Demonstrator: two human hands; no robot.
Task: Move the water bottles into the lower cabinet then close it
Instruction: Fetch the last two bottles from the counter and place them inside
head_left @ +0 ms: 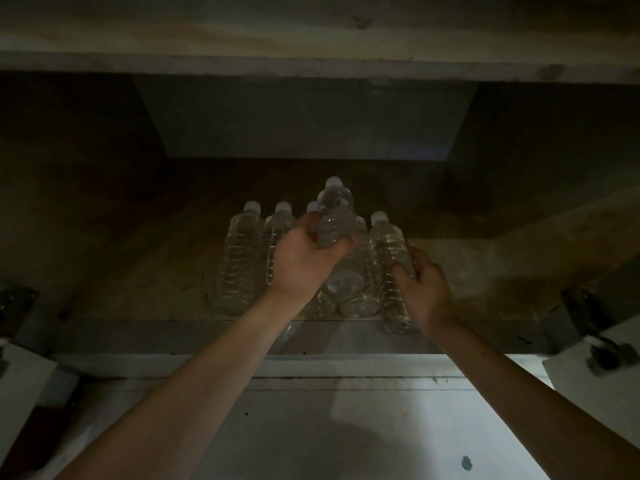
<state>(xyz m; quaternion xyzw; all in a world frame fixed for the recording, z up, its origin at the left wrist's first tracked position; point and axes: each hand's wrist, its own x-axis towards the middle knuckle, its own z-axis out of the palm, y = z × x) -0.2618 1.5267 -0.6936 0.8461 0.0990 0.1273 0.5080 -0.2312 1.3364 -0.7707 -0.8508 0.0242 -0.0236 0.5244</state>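
Note:
Several clear water bottles with white caps lie side by side on the dark floor of the open lower cabinet (pixel 138 271), caps pointing to the back. My left hand (pixel 304 258) grips one bottle (pixel 334 216) by its lower half and holds it above the row. My right hand (pixel 424 289) grips the rightmost bottle (pixel 388 251), whose base sticks out past the cabinet's front edge. Two more bottles lie at the left, the outer one (pixel 239 258) and its neighbour (pixel 277 237). The bottles in the middle are partly hidden behind my left hand.
The cabinet's front ledge (pixel 207 336) runs across below the bottles. A metal hinge (pixel 15 306) sits at the left and another hinge (pixel 588 320) at the right, each with a pale door panel swung outward. A light floor (pixel 346 427) lies below. Bare cabinet floor lies on both sides of the row.

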